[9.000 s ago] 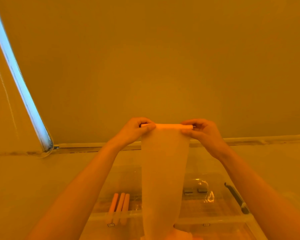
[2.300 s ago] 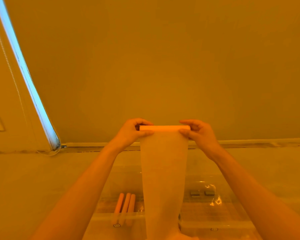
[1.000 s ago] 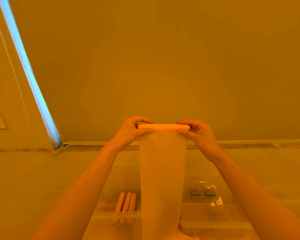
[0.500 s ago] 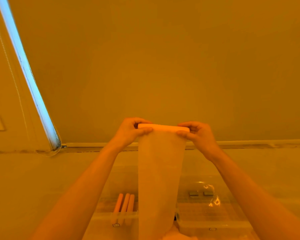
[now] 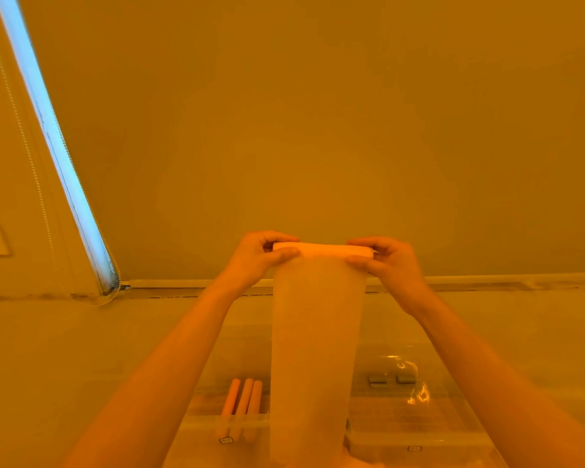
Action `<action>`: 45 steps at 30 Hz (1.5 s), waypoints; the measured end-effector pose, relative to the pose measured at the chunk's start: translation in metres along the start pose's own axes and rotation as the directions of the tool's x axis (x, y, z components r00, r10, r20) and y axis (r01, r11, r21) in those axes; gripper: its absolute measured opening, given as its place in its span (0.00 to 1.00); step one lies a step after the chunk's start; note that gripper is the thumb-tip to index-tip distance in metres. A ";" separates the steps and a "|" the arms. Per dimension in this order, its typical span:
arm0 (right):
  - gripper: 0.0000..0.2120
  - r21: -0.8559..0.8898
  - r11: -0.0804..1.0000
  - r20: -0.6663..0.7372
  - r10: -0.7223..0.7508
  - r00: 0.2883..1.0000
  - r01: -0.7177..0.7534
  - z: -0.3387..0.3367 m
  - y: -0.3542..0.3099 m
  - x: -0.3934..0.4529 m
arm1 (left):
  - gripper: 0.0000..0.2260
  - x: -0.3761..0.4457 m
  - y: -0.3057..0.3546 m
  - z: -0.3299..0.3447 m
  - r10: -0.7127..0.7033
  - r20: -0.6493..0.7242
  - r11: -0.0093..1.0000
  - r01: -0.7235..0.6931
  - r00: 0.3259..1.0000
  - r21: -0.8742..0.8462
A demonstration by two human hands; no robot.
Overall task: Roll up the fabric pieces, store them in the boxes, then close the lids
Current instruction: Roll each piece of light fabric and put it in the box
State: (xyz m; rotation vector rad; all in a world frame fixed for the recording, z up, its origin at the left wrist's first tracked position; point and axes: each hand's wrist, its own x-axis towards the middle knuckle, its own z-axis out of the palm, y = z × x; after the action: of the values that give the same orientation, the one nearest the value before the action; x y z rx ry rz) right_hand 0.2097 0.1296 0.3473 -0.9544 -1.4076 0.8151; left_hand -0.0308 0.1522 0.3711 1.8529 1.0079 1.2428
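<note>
Both hands are up in front of the wall, working one strip of fabric (image 5: pixel 316 349). The left hand (image 5: pixel 255 256) has its thumb and fingers curled round the left end of the rolled part (image 5: pixel 321 249), and the right hand (image 5: pixel 385 265) pinches the right end the same way, so the roll sits level between them. That roll is a tight, smooth tube; below it the cloth hangs down as a long, thin, see-through band with straight side edges, running out of view at the bottom.

Underneath are two clear plastic boxes. The left box (image 5: pixel 203 423) already has three finished rolls (image 5: pixel 244 398) lying side by side, touching, slim and round. The right box (image 5: pixel 419 410) looks shiny with glare and has two small dark clips on its far side. The hanging strip drops between the boxes' middles, near the three rolls but apart from them. There's open space on either side of the arms, and a bright slanted light strip (image 5: pixel 48 136) off to the left.
</note>
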 end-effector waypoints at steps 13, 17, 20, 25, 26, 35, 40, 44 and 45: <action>0.08 0.034 0.999 -0.047 0.034 0.998 -0.032 0.004 0.000 -0.002 | 0.08 0.000 0.001 -0.002 -0.024 -0.031 0.999 0.025 0.999 0.034; 0.13 0.001 1.000 -0.005 0.006 1.000 -0.006 0.001 -0.001 -0.003 | 0.07 -0.002 -0.002 -0.002 -0.045 -0.041 0.998 0.046 0.998 0.030; 0.11 -0.002 1.000 -0.025 0.012 1.000 -0.012 0.001 0.000 -0.002 | 0.08 -0.002 -0.002 -0.001 -0.043 -0.025 0.999 0.043 0.999 0.004; 0.03 -0.008 0.999 -0.055 0.047 0.997 -0.047 0.003 0.001 -0.001 | 0.13 -0.001 -0.003 -0.001 -0.031 0.000 0.999 0.031 1.000 -0.040; 0.04 -0.004 0.999 -0.057 0.052 0.997 -0.052 0.003 0.000 -0.001 | 0.13 -0.001 -0.003 -0.002 -0.029 0.003 0.999 0.029 1.000 -0.036; 0.10 0.036 0.998 0.012 0.047 0.999 -0.047 0.003 0.000 -0.006 | 0.07 -0.002 -0.004 -0.003 -0.035 -0.040 0.995 0.038 0.999 0.091; 0.05 0.006 0.998 -0.036 0.066 0.997 -0.065 0.006 0.002 -0.006 | 0.12 -0.006 -0.004 -0.004 -0.048 -0.011 0.998 0.048 0.999 0.037; 0.05 0.009 0.997 -0.054 0.083 0.995 -0.082 0.009 0.004 -0.004 | 0.12 -0.005 0.000 -0.004 -0.053 -0.021 0.997 0.055 0.998 0.061; 0.04 0.005 0.997 -0.050 0.074 0.996 -0.074 0.009 0.004 -0.004 | 0.12 -0.005 0.001 -0.004 -0.058 -0.030 0.996 0.059 0.998 0.061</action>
State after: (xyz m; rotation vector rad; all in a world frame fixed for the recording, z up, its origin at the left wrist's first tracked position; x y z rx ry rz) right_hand 0.2011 0.1283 0.3415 -1.0232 -1.3337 0.8424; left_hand -0.0360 0.1480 0.3709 1.8439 1.1199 1.2190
